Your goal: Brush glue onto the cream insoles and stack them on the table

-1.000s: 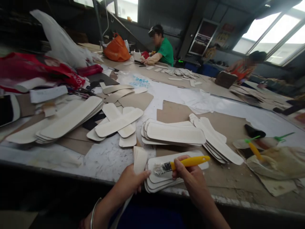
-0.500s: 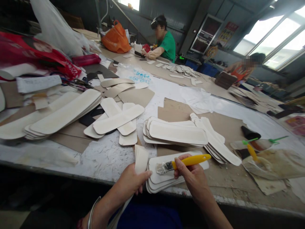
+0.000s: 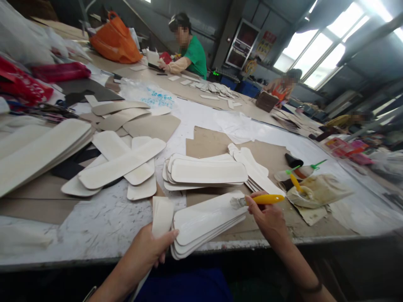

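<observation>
A yellow-handled paintbrush (image 3: 267, 199) is gripped in my right hand (image 3: 270, 218), its bristles coated in something white. The bristles rest on the right end of the top panel in a stack of long white rounded panels (image 3: 204, 218), whose surface looks wet. My left hand (image 3: 151, 243) is closed around a bundle of narrow off-white strips (image 3: 163, 214), which hang down past the table edge. Its thumb lies against the left end of the stack. Behind this, another stack of white panels (image 3: 209, 172) lies on brown sheet material.
More white panels (image 3: 122, 163) lie crossed at the left. Right of my right hand is a stained bag (image 3: 321, 191) with a yellow handle in it, beside green-tipped bottles (image 3: 310, 169). A person in green (image 3: 193, 54) sits across the table near an orange bag (image 3: 116, 40).
The paintbrush has moved from the left part of the top panel to its right end. My view has turned to the right; my left hand keeps the strips.
</observation>
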Tool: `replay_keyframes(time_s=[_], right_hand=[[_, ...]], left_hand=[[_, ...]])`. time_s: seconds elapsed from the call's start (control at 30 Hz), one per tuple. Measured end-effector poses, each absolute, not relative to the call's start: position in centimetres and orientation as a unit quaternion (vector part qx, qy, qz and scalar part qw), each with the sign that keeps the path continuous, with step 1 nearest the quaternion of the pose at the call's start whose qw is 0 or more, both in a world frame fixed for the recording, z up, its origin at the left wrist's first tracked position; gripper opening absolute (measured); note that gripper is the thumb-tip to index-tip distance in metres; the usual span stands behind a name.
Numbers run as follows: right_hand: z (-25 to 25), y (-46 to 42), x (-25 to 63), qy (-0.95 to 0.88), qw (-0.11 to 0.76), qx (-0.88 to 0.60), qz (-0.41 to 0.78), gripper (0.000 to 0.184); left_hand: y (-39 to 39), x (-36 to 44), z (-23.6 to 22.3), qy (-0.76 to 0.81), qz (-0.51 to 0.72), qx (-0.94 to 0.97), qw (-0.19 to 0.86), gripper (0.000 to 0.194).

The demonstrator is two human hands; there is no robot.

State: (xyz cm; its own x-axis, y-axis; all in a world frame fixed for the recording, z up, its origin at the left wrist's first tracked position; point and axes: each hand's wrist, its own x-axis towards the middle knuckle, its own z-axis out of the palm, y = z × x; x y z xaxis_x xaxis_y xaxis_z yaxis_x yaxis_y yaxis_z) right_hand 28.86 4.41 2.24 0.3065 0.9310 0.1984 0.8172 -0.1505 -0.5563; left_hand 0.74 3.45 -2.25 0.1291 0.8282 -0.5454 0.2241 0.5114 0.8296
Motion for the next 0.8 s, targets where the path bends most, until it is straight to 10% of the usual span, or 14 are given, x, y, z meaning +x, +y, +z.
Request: replay_keyframes(time_s=[0.37,0.8], right_hand=[[2.5,4.4,29.3,-0.702,0.253,-0.663,-0.055,0.016],[2.8,-1.5,20.2,-0.789,0.335,-0.492,0.156,0.006]], left_hand=[[3.4,0.7,-2.8,0.616,0.241,0.447,0.602,0.043],[3.3,0.7,-2.9,0.658,0.249,0.442,0.556,0.045]])
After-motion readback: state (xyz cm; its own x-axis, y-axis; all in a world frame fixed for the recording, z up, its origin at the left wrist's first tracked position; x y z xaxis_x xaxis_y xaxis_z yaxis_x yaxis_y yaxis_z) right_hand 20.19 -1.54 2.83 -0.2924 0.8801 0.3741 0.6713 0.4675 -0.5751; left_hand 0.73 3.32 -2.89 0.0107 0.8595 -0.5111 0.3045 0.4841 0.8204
